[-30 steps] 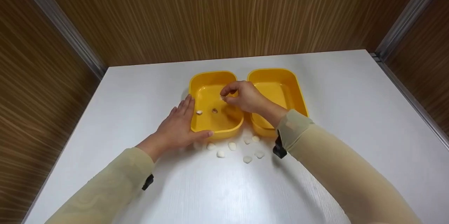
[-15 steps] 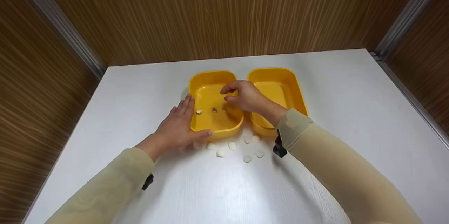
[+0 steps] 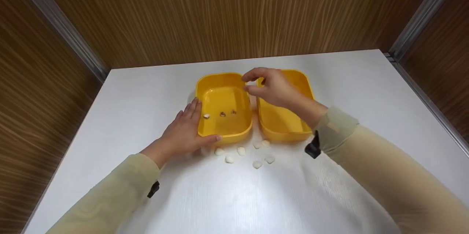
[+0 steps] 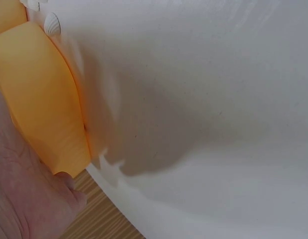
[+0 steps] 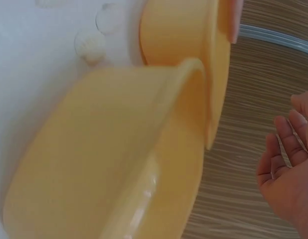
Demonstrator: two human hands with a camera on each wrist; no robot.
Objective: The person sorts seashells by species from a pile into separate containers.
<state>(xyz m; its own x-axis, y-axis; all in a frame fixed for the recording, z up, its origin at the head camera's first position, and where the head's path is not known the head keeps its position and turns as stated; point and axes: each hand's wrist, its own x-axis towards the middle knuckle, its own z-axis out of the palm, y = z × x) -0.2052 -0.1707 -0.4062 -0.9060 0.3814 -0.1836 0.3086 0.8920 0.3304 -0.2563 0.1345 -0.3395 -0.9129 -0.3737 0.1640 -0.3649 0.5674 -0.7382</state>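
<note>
"Shells (image 3: 222,114), three small ones, lie spaced across the floor of the left tray (image 3: 220,98); how do we expect them to handle?"

"Light and stiff, we'd guess, perhaps brittle, so we'd pinch gently across the sides. Our right hand (image 3: 277,88), raised by the right tray (image 3: 282,117), has thumb and forefinger parted, nothing visible between."

"And our left hand (image 3: 183,130)?"

"Its fingers lie straight along the left tray's side, thumb at the near rim. Paler shells (image 4: 53,25) on the table (image 3: 234,197) look ribbed; we'd lift those by an edge."

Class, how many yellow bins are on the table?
2: the left yellow bin, touched by the left hand, and the right yellow bin beside it, partly hidden by the right hand.
</note>
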